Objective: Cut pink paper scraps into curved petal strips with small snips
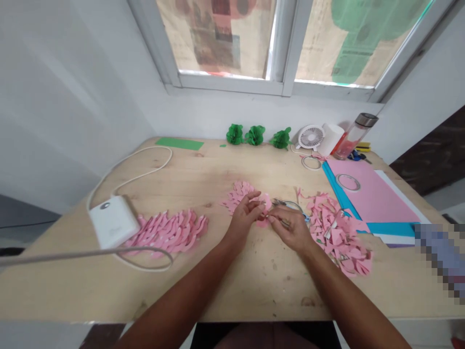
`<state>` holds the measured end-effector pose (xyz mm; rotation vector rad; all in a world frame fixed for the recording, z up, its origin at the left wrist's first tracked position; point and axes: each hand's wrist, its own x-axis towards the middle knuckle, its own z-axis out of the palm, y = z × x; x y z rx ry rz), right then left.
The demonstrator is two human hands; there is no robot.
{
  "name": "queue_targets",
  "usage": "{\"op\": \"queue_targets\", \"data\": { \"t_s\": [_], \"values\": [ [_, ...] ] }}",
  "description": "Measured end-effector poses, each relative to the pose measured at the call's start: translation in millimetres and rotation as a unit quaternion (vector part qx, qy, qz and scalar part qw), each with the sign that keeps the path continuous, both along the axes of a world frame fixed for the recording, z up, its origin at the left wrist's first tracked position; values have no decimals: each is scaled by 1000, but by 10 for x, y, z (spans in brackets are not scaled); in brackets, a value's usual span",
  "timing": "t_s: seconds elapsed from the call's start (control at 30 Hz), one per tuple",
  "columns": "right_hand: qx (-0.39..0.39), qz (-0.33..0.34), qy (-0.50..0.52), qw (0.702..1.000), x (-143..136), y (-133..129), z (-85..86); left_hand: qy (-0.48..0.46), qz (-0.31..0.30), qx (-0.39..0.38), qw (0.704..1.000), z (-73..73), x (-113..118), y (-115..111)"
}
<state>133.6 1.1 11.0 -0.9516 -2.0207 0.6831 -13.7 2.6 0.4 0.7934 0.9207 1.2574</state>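
My left hand is closed on a small pink paper piece near the middle of the wooden table. From the right, the fingertips of my right hand pinch the same piece at its lower edge. Just behind my left hand lies a cluster of cut pink paper petals, partly covered by the fingers. A pair of scissors or a similar metal tool lies behind my right hand, mostly hidden. To the right is a heap of pink paper scraps.
Wavy pink paper strips lie at left beside a white power bank with a looping cable. Green paper flowers, a small fan and a glass bottle stand along the back. Coloured sheets and tape rolls lie at right.
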Motion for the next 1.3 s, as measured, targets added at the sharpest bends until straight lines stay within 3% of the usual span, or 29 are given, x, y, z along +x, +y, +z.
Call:
{"op": "queue_targets", "data": {
  "t_s": [0.83, 0.97, 1.13, 1.3],
  "values": [
    [-82, -22, 105, 991, -3, 31, -11, -32, 3, -51, 998, 93, -27, -25],
    [-78, -27, 99, 992, -16, 27, -15, -14, 19, -43, 999, 83, -20, -23],
    [-53, -82, 78, 992, -26, 25, -1, 71, 79, 16, 994, 54, -15, -13],
    [15, -103, 15, 994, -16, 34, -37, 96, 73, 33, 992, 64, -25, -20]
  ]
}}
